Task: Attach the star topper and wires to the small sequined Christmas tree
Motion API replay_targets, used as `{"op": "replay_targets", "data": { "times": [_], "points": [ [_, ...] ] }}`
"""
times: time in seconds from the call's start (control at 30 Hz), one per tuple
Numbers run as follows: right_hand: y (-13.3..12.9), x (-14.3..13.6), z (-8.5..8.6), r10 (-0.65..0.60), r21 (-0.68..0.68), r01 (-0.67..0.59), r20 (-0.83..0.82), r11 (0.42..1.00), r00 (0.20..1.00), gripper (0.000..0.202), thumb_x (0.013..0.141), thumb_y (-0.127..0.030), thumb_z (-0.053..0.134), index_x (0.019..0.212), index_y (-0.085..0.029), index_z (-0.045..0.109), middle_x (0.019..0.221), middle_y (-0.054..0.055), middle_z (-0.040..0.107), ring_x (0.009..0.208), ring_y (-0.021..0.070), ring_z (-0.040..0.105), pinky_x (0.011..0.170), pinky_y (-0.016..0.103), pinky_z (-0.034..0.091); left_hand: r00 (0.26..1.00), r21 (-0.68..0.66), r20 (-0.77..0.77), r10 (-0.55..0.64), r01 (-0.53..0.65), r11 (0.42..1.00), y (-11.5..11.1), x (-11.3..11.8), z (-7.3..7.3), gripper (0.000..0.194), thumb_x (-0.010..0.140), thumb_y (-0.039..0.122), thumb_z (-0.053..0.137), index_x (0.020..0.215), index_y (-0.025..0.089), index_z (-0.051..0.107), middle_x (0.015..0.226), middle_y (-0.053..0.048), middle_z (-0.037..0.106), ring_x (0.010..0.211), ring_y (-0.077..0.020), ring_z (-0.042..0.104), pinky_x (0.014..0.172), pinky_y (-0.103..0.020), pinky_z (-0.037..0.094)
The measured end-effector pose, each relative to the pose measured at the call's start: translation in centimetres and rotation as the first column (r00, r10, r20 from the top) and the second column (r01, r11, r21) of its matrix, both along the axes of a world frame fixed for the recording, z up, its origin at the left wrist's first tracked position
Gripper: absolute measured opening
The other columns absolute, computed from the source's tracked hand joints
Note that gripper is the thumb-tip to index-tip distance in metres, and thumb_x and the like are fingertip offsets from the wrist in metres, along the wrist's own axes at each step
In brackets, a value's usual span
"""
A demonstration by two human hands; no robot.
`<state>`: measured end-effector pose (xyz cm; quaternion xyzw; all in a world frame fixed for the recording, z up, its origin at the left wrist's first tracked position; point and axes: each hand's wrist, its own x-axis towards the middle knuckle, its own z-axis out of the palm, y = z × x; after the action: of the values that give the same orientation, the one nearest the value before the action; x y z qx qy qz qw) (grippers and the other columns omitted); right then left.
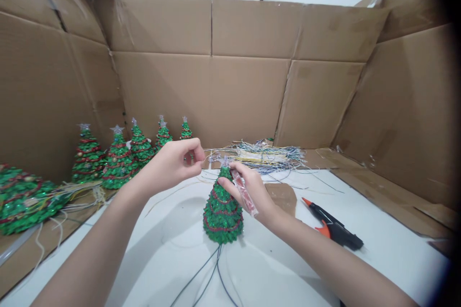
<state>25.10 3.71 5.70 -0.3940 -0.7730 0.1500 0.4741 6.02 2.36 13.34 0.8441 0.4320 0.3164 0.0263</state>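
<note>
A small green Christmas tree (222,220) with red garlands stands upright on the white table in front of me, a clear star (224,160) at its tip. My right hand (250,187) is closed around its upper part, thumb on the near side. A narrow clear plastic packet with red contents (244,193) is tucked against the fingers of that same hand. To the left of the star, my left hand (182,163) is raised with thumb and forefinger pinched together; whatever they hold is too small to make out. Dark wires (212,268) run from the tree's base towards me.
Several finished-looking trees (118,158) stand at the back left, and another tree (29,201) lies at the left edge beside pale wires. A wire bundle (268,154) lies at the back. A black-and-orange glue gun (333,225) rests on the right. Cardboard walls (248,96) enclose the table.
</note>
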Motion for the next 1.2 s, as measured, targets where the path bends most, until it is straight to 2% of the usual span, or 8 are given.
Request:
{"op": "replay_targets", "data": {
  "times": [0.13, 0.27, 0.47, 0.77, 0.83, 0.97, 1.07, 1.2],
  "points": [
    [0.3, 0.2, 0.0, 0.007, -0.005, -0.007, -0.002, 1.0, 1.0, 0.029, 0.072, -0.038, 0.065, 0.091, -0.017, 0.056, 0.08, 0.003, 0.061, 0.07, 0.0152, 0.054, 0.066, 0.027, 0.043, 0.996, -0.083, 0.084, -0.038, 0.045, 0.996, 0.1, -0.3, 0.1, 0.007, 0.072, 0.015, 0.053, 0.068, 0.017, 0.049, 0.068, 0.002, 0.058, 0.064, -0.0103, 0.054, 0.058, -0.022, 0.044],
    [0.5, 0.8, 0.7, 0.063, -0.009, -0.063, -0.014, 0.998, 0.998, 0.031, 0.069, -0.037, 0.069, 0.091, -0.019, 0.056, 0.084, 0.003, 0.062, 0.074, 0.0161, 0.057, 0.07, 0.029, 0.045, 0.992, -0.131, 0.109, -0.066, 0.08, 0.988, -0.1, -0.5, 0.3, 0.007, 0.075, 0.02, 0.056, 0.07, 0.017, 0.052, 0.073, 0.0, 0.061, 0.068, -0.0114, 0.057, 0.061, -0.023, 0.046],
    [0.4, 2.0, 2.4, 0.095, -0.017, -0.096, -0.069, 0.995, 0.993, 0.03, 0.066, -0.032, 0.072, 0.09, -0.02, 0.058, 0.085, 0.004, 0.065, 0.078, 0.0174, 0.061, 0.073, 0.031, 0.047, 0.994, -0.129, 0.048, -0.093, 0.099, 0.987, -0.4, -0.6, 0.6, 0.01, 0.079, 0.027, 0.055, 0.079, 0.017, 0.057, 0.076, -0.002, 0.064, 0.069, -0.0124, 0.059, 0.062, -0.025, 0.049],
    [0.5, 1.9, 2.3, 0.149, -0.016, -0.148, 0.014, 0.989, 0.989, 0.024, 0.069, -0.03, 0.071, 0.087, -0.02, 0.059, 0.086, 0.003, 0.064, 0.079, 0.0169, 0.06, 0.072, 0.031, 0.046, 0.999, -0.062, 0.015, -0.049, 0.05, 0.997, -0.3, -0.6, 0.6, 0.011, 0.078, 0.029, 0.057, 0.078, 0.019, 0.06, 0.074, 0.001, 0.064, 0.066, -0.01, 0.058, 0.06, -0.02, 0.046],
    [0.4, 2.2, 3.2, 0.154, -0.041, -0.153, 0.018, 0.987, 0.988, 0.022, 0.071, -0.031, 0.068, 0.088, -0.02, 0.06, 0.086, 0.003, 0.065, 0.08, 0.0169, 0.06, 0.072, 0.031, 0.047, 0.999, -0.045, 0.016, -0.045, 0.046, 0.998, -0.3, -0.5, 0.7, 0.01, 0.078, 0.029, 0.057, 0.077, 0.019, 0.061, 0.072, 0.002, 0.063, 0.065, -0.0099, 0.058, 0.059, -0.02, 0.045],
    [0.4, 2.9, 6.0, 0.182, -0.121, -0.173, 0.065, 0.977, 0.981, 0.02, 0.079, -0.031, 0.058, 0.095, -0.019, 0.061, 0.089, 0.003, 0.067, 0.079, 0.015, 0.062, 0.07, 0.029, 0.048, 0.999, -0.03, 0.021, -0.041, 0.041, 0.999, -0.4, -0.5, 0.9, 0.007, 0.078, 0.025, 0.057, 0.077, 0.019, 0.06, 0.073, 0.002, 0.063, 0.067, -0.0095, 0.057, 0.06, -0.019, 0.045],
    [0.9, 2.8, 7.6, 0.309, -0.16, -0.291, 0.096, 0.943, 0.946, 0.02, 0.082, -0.024, 0.054, 0.1, -0.019, 0.061, 0.096, 0.004, 0.067, 0.085, 0.0139, 0.062, 0.073, 0.028, 0.048, 0.999, -0.02, 0.036, -0.028, 0.029, 0.999, -0.5, -0.6, 0.9, 0.007, 0.079, 0.025, 0.057, 0.078, 0.018, 0.06, 0.073, 0.002, 0.063, 0.067, -0.0096, 0.057, 0.06, -0.019, 0.045],
    [1.8, 2.3, 7.6, 0.543, -0.245, -0.521, 0.028, 0.818, 0.839, 0.022, 0.082, -0.024, 0.052, 0.103, -0.02, 0.06, 0.104, 0.004, 0.065, 0.094, 0.013, 0.06, 0.078, 0.028, 0.048, 0.998, -0.023, 0.065, 0.007, -0.006, 1.0, -0.7, -1.1, 1.0, 0.013, 0.08, 0.029, 0.056, 0.077, 0.018, 0.06, 0.071, 0.001, 0.064, 0.063, -0.0095, 0.057, 0.057, -0.018, 0.044]
  ]
}}
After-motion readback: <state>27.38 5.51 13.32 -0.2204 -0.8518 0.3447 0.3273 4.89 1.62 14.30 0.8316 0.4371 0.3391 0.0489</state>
